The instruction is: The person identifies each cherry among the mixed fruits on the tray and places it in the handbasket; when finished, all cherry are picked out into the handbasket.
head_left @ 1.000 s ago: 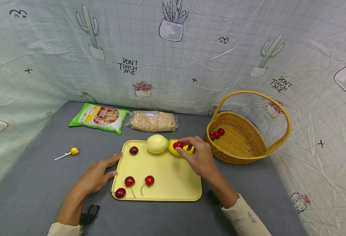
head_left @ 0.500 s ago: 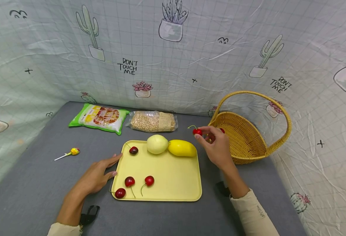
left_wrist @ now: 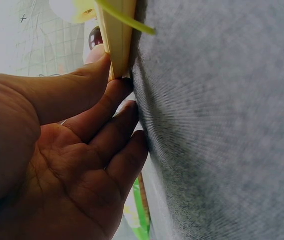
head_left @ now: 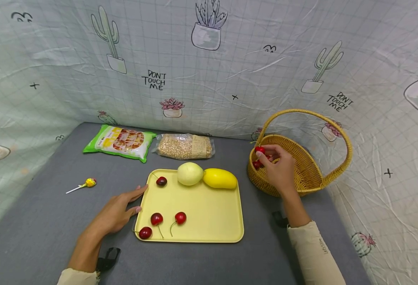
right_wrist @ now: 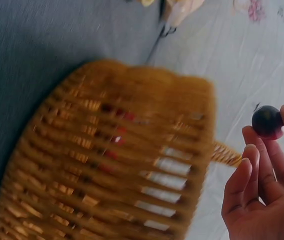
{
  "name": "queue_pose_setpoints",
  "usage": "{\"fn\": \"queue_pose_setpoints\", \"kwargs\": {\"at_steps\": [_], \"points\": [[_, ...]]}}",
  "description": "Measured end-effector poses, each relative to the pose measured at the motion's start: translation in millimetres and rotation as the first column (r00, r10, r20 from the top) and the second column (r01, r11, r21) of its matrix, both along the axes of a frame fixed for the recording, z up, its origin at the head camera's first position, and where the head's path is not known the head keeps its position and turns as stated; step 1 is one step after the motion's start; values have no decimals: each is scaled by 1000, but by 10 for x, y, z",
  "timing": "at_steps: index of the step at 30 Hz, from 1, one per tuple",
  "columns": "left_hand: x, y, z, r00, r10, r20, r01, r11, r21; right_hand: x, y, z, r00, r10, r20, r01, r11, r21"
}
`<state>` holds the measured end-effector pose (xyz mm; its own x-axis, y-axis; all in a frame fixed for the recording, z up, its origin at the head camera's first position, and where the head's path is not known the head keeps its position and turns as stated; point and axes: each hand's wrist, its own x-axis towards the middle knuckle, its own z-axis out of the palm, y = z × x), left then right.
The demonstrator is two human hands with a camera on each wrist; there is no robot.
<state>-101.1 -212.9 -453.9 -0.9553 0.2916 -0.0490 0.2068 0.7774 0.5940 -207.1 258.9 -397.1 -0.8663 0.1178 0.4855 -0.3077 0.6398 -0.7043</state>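
A red cherry [head_left: 260, 150] is pinched between thumb and fingertips of my right hand [head_left: 281, 168], above the left side of the wicker basket [head_left: 276, 188]. Its dark side shows in the right wrist view, where the cherry [right_wrist: 268, 121] is clear of the basket wall [right_wrist: 81, 175]. Other red cherries [head_left: 256, 164] lie in the basket, partly behind the hand. My left hand [head_left: 118, 211] touches the left edge of the yellow tray [head_left: 201, 209] with fairly straight fingers; in the left wrist view, the thumb meets the tray rim [left_wrist: 119, 40]. On the tray lie several cherries [head_left: 157, 219].
A pale round fruit [head_left: 190, 174] and a long yellow fruit [head_left: 220, 179] lie along the tray's back edge. Behind it are a green-and-white food bag [head_left: 121, 142] and a clear bag of grains [head_left: 184, 146]. A lollipop [head_left: 90, 182] lies left. The basket handle [head_left: 349, 148] arches high.
My right hand has carried the cherry from above the yellow fruit rightward to over the basket. The left hand and the tray have stayed in place.
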Motion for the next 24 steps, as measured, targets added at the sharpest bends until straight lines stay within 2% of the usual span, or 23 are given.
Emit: {"fn": "queue_pose_setpoints", "kwargs": {"at_steps": [5,15,20,24], "points": [[-6,-2,-8,1000,2,7,-2,1000,-2,-109,163,-26,996,-75,42,77,996,-36],[-7,-9,-20,1000,-4,-3,4,1000,7,-316,358,-86,970,-198,139,202,979,-19],[-1,-4,-14,1000,1,2,-1,1000,5,-436,423,-123,947,-244,209,249,969,2],[3,-4,-5,1000,5,10,-5,1000,4,-529,480,-129,914,-283,292,287,957,30]]}}
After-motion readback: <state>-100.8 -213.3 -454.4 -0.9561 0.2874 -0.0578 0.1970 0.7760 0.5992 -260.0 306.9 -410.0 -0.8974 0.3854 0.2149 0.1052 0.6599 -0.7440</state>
